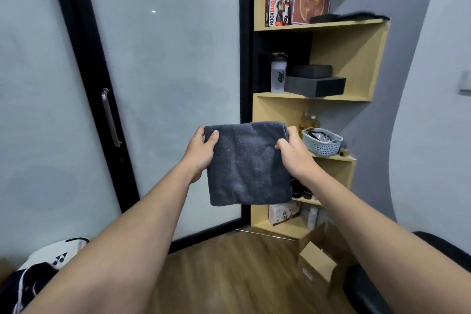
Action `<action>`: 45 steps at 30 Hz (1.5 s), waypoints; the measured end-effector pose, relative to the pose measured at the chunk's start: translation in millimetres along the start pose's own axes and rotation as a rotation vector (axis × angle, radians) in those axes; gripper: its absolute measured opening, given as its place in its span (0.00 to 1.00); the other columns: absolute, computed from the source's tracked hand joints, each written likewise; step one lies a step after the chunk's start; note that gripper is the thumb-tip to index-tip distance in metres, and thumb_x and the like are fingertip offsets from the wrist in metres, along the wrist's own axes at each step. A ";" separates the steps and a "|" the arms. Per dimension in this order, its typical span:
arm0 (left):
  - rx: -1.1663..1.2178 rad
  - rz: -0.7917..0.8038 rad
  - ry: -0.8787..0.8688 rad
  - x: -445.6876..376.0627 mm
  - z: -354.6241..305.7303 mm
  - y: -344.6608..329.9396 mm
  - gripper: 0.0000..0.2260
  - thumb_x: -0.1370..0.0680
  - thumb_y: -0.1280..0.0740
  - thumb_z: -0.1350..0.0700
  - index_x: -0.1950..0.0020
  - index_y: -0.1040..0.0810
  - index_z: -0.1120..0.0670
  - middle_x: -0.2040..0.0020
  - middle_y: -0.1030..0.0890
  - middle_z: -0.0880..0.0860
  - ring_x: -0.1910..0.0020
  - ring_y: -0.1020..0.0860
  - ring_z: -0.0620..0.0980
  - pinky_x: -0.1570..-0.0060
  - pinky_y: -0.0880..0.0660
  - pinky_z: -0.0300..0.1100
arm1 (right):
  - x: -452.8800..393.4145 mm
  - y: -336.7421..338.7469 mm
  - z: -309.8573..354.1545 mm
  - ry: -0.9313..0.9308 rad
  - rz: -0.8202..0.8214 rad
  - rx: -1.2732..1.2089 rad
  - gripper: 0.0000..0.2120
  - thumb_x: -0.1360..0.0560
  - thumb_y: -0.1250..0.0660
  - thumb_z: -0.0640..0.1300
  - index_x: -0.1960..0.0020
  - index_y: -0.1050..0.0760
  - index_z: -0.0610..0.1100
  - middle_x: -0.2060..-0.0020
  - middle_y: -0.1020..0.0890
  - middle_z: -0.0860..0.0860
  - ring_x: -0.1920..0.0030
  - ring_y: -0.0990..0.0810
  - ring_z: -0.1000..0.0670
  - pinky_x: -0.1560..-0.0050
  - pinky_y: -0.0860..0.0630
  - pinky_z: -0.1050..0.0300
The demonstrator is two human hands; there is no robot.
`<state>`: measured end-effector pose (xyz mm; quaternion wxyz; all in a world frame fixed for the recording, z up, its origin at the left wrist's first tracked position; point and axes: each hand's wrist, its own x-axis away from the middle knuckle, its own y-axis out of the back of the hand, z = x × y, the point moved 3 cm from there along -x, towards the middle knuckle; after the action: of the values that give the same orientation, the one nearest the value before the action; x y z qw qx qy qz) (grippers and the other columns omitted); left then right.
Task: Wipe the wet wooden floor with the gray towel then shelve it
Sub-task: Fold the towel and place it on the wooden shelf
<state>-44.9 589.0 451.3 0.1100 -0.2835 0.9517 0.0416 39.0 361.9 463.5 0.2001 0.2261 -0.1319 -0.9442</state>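
Gray towel (248,163) folded, held up in air before wooden shelf unit (377,58), above wooden floor (229,275). Left hand (201,153) pinches left edge, thumb on front. Right hand (295,153) grips right edge, fingers curled round it.

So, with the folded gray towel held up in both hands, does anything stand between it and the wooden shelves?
Nothing visible does. The folded gray towel hangs in open air before the light wooden shelf unit, though its shelves already carry items.
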 end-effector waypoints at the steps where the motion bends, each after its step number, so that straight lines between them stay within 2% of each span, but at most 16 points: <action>1: -0.005 0.013 0.006 -16.1 7.9 -6.1 0.06 0.16 0.38 0.47 0.45 0.25 0.48 0.45 0.17 0.49 0.50 0.18 0.48 0.56 0.22 0.47 | -15.1 0.8 -11.8 0.001 -0.015 0.025 0.04 0.21 0.44 0.42 0.51 0.36 0.51 0.53 0.27 0.53 0.54 0.28 0.57 0.60 0.36 0.56; 6: -0.093 0.091 0.026 -99.9 50.1 -44.5 0.08 0.15 0.40 0.46 0.46 0.28 0.49 0.49 0.18 0.50 0.58 0.18 0.47 0.65 0.22 0.44 | -94.4 11.9 -84.3 0.009 -0.039 0.119 0.05 0.18 0.43 0.44 0.48 0.37 0.54 0.50 0.26 0.57 0.50 0.27 0.62 0.57 0.34 0.61; 9: -0.130 0.125 0.050 -152.6 76.6 -70.9 0.07 0.15 0.41 0.46 0.47 0.29 0.48 0.51 0.19 0.51 0.58 0.19 0.49 0.66 0.20 0.47 | -142.6 16.8 -134.0 0.018 -0.026 0.227 0.04 0.17 0.43 0.46 0.45 0.39 0.51 0.49 0.26 0.57 0.49 0.27 0.62 0.53 0.32 0.56; 11: -0.147 0.157 0.069 -192.3 95.2 -91.2 0.07 0.15 0.42 0.46 0.47 0.30 0.48 0.50 0.19 0.51 0.56 0.19 0.51 0.67 0.20 0.48 | -180.9 21.3 -167.7 0.009 -0.049 0.260 0.05 0.17 0.43 0.46 0.44 0.40 0.51 0.48 0.25 0.55 0.49 0.26 0.60 0.49 0.32 0.52; 14: -0.167 0.190 0.105 -255.4 120.7 -123.6 0.08 0.14 0.43 0.45 0.47 0.30 0.47 0.49 0.20 0.50 0.57 0.20 0.49 0.69 0.20 0.47 | -240.8 29.1 -211.9 -0.005 -0.092 0.271 0.05 0.17 0.44 0.46 0.44 0.39 0.52 0.46 0.24 0.53 0.47 0.24 0.52 0.46 0.33 0.52; 16: -0.186 0.209 0.164 -302.1 137.5 -149.1 0.08 0.14 0.45 0.44 0.45 0.31 0.46 0.48 0.21 0.49 0.58 0.21 0.49 0.67 0.20 0.47 | -282.3 34.6 -240.3 -0.033 -0.132 0.252 0.05 0.17 0.44 0.46 0.43 0.39 0.53 0.45 0.24 0.52 0.46 0.25 0.51 0.46 0.35 0.54; 19: -0.163 0.226 0.250 -358.1 167.8 -182.9 0.09 0.15 0.45 0.43 0.43 0.31 0.46 0.44 0.20 0.49 0.54 0.18 0.49 0.67 0.19 0.47 | -332.9 41.4 -280.0 -0.068 -0.164 0.243 0.05 0.17 0.44 0.45 0.44 0.39 0.53 0.44 0.24 0.51 0.45 0.24 0.50 0.44 0.34 0.54; 23: -0.037 0.314 0.458 -412.1 223.1 -219.3 0.16 0.19 0.34 0.41 0.36 0.26 0.48 0.42 0.16 0.49 0.46 0.16 0.52 0.62 0.19 0.47 | -385.5 45.9 -339.7 -0.181 -0.194 0.256 0.04 0.16 0.44 0.44 0.43 0.37 0.52 0.44 0.23 0.50 0.43 0.24 0.46 0.42 0.33 0.50; 24: -0.003 0.352 0.527 -419.7 237.0 -225.3 0.18 0.21 0.31 0.43 0.35 0.24 0.51 0.42 0.15 0.51 0.45 0.16 0.52 0.60 0.18 0.46 | -393.6 47.3 -353.3 -0.214 -0.194 0.261 0.05 0.16 0.44 0.44 0.42 0.36 0.51 0.43 0.23 0.50 0.42 0.24 0.46 0.40 0.32 0.49; 26: 0.064 0.435 0.658 -441.3 263.0 -239.2 0.19 0.22 0.26 0.50 0.35 0.22 0.57 0.42 0.15 0.53 0.44 0.16 0.51 0.54 0.17 0.44 | -416.3 51.3 -381.8 -0.307 -0.185 0.278 0.06 0.16 0.45 0.45 0.40 0.36 0.51 0.41 0.23 0.50 0.39 0.25 0.45 0.35 0.32 0.39; 28: 0.071 0.522 0.730 -466.1 286.9 -253.2 0.16 0.21 0.28 0.56 0.34 0.21 0.59 0.40 0.15 0.54 0.41 0.17 0.51 0.50 0.18 0.44 | -439.4 52.0 -411.0 -0.375 -0.179 0.286 0.06 0.16 0.45 0.46 0.39 0.36 0.49 0.41 0.23 0.49 0.39 0.25 0.43 0.34 0.33 0.35; 30: 0.058 0.583 0.753 -491.1 305.1 -267.4 0.15 0.19 0.31 0.58 0.33 0.22 0.58 0.39 0.16 0.55 0.41 0.17 0.52 0.45 0.18 0.49 | -461.2 52.0 -438.2 -0.398 -0.158 0.295 0.06 0.16 0.44 0.45 0.40 0.36 0.48 0.42 0.24 0.49 0.40 0.25 0.44 0.35 0.32 0.39; 33: -0.005 0.624 0.778 -539.0 334.3 -286.5 0.14 0.16 0.35 0.54 0.30 0.25 0.52 0.38 0.17 0.55 0.42 0.17 0.57 0.39 0.22 0.61 | -505.4 53.5 -479.1 -0.415 -0.135 0.306 0.05 0.16 0.43 0.45 0.42 0.35 0.48 0.45 0.24 0.50 0.43 0.26 0.46 0.42 0.34 0.51; 36: -0.097 0.689 0.806 -580.8 366.7 -303.1 0.13 0.15 0.38 0.50 0.31 0.28 0.45 0.34 0.20 0.54 0.37 0.20 0.62 0.36 0.32 0.74 | -545.6 54.6 -518.0 -0.461 -0.129 0.346 0.05 0.18 0.42 0.45 0.43 0.34 0.50 0.46 0.25 0.50 0.46 0.28 0.49 0.44 0.37 0.54; 40: -0.065 0.639 0.855 -636.8 417.0 -332.5 0.14 0.15 0.37 0.50 0.30 0.27 0.46 0.38 0.17 0.53 0.43 0.17 0.59 0.41 0.23 0.67 | -598.3 56.6 -562.4 -0.563 -0.102 0.399 0.07 0.21 0.40 0.47 0.44 0.34 0.52 0.49 0.26 0.50 0.48 0.28 0.48 0.46 0.37 0.54; 45: -0.045 0.516 0.874 -685.9 463.8 -367.4 0.14 0.16 0.36 0.49 0.30 0.28 0.45 0.41 0.16 0.52 0.45 0.16 0.57 0.45 0.19 0.61 | -653.0 55.7 -603.5 -0.614 0.028 0.466 0.15 0.21 0.39 0.42 0.35 0.35 0.46 0.42 0.23 0.45 0.39 0.25 0.42 0.37 0.32 0.51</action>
<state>802.0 711.6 153.9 -0.3184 -0.0324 0.9468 -0.0347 880.2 502.5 205.9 0.1072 -0.0294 -0.3999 -0.9098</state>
